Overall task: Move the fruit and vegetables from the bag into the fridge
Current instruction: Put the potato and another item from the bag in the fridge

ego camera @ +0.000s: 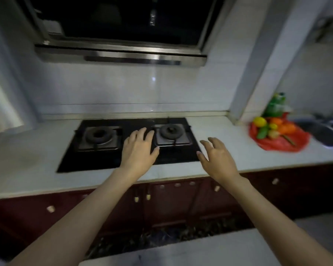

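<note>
Red plastic marks the target: the bag (281, 139) lies open and flattened on the white counter (229, 131), far off to the person's right, just beside the sink (327, 131) and past the tiled pillar (258, 64). The fruit and vegetables (271, 127) sit heaped on it, a yellow one at the left edge, orange ones toward the sink, a green one low in the pile; a green bottle (275, 104) stands behind them. No fridge shows in this view.

Both hands are empty, palms down, fingers spread and loose. The left hand (139, 148) hovers over the black stove (104, 156), between its two burners. The right hand (217, 160) hovers over the counter's front edge, just beside the stove's right corner.

The bag lies to the right of both hands and a little farther back, well apart from either. The right hand is clearly the nearer one, so it likely leads the reach, sweeping rightward along the counter. The pile runs longest from left to right, which presents the yellow fruit first.
</note>
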The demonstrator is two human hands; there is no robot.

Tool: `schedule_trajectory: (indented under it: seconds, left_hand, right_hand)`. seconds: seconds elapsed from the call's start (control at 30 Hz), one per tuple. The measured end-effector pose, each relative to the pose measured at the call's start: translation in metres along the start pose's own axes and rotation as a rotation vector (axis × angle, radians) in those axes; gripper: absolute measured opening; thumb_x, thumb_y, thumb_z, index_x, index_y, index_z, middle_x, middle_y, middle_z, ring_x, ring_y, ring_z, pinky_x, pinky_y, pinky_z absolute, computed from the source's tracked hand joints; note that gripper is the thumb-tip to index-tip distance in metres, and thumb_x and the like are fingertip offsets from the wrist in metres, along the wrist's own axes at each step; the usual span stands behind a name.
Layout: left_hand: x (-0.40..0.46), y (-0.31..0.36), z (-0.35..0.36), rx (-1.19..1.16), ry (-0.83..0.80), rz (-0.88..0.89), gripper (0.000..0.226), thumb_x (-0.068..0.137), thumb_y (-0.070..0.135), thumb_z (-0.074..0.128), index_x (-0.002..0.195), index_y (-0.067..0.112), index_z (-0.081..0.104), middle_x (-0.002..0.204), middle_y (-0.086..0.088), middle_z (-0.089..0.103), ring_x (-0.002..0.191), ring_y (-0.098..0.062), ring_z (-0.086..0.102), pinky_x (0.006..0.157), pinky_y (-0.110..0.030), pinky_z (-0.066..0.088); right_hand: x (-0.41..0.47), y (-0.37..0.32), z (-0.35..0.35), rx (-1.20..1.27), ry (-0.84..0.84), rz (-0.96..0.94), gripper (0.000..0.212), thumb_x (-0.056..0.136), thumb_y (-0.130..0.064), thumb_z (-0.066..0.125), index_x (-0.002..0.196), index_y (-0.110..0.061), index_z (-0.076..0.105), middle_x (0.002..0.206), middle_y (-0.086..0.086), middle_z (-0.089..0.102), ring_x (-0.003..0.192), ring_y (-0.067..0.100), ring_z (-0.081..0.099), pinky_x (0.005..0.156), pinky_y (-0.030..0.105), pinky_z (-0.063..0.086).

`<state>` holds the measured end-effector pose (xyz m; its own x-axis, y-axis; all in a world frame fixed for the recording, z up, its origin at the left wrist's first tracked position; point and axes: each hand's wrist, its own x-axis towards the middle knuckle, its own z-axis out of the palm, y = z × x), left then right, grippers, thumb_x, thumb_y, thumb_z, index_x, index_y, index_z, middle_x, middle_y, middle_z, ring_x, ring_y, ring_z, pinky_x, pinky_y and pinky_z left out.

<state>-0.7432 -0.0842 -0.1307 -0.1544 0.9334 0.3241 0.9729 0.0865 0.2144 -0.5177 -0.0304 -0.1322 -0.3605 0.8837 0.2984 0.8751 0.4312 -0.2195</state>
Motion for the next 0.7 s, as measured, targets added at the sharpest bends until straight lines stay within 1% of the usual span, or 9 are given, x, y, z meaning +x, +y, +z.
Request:
schedule_trajectory:
  seconds: [0.2,0.37,0.53,0.7]
  left_hand:
    - [0.051,0.1,0.047,-0.079,-0.091,0.227,0.058,0.094,0.044,0.043,0.143,0.016,0.03,0.15,-0.009,0.029,0.137,-0.027,0.025,0.11,-0.042,0.026]
    - [0.095,0.183,0.093,-0.12,-0.168,0.41,0.056,0.095,0.044,0.039,0.143,0.017,0.029,0.15,-0.008,0.029,0.136,-0.027,0.026,0.109,-0.042,0.025]
    - [0.155,0.263,0.139,-0.106,-0.235,0.555,0.057,0.094,0.046,0.038,0.144,0.019,0.027,0.149,-0.007,0.03,0.134,-0.028,0.027,0.107,-0.041,0.025]
    - [0.208,0.33,0.182,-0.131,-0.218,0.653,0.057,0.093,0.045,0.041,0.142,0.018,0.031,0.146,-0.007,0.034,0.133,-0.028,0.03,0.105,-0.041,0.028]
  right_hand:
    - [-0.031,0.093,-0.024,-0.058,0.011,0.255,0.047,0.097,-0.033,0.045,0.138,-0.011,0.042,0.144,0.015,0.038,0.138,0.028,0.027,0.112,0.036,0.023]
    - [-0.039,0.162,-0.037,-0.123,0.033,0.419,0.048,0.096,-0.034,0.047,0.137,-0.01,0.044,0.141,0.016,0.042,0.135,0.029,0.032,0.111,0.037,0.026]
    - [-0.017,0.241,-0.061,-0.199,0.054,0.54,0.048,0.095,-0.033,0.048,0.135,-0.007,0.046,0.131,0.015,0.05,0.127,0.03,0.04,0.108,0.038,0.032]
    - [0.0,0.305,-0.071,-0.242,0.1,0.66,0.048,0.097,-0.032,0.045,0.138,-0.008,0.043,0.135,0.013,0.047,0.131,0.028,0.036,0.11,0.035,0.028]
